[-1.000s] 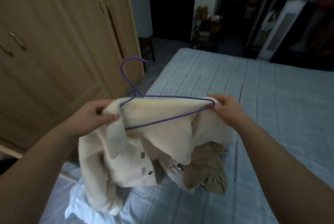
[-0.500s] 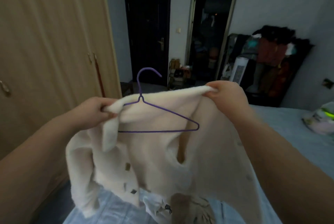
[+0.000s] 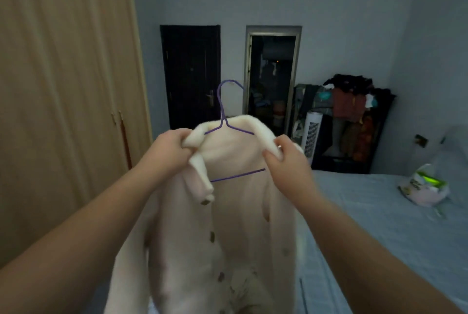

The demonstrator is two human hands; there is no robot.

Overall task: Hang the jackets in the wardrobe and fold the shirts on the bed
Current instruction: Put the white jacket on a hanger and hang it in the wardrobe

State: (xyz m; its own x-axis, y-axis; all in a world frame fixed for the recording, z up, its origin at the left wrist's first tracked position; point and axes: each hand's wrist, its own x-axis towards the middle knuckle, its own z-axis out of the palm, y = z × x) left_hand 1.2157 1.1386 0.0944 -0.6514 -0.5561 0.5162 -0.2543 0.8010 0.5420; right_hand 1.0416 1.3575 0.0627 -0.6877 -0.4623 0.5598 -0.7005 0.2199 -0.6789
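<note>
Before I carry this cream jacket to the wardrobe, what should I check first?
1. Grip of the left hand on the cream jacket collar: ok.
2. Grip of the right hand on the collar's other side: ok.
3. The purple hanger inside the jacket, hook free above the collar: ok.
4. Shoulders seated on the hanger ends: cannot tell, the hands cover them.
5. The wardrobe doors open: not ok, they look shut.
</note>
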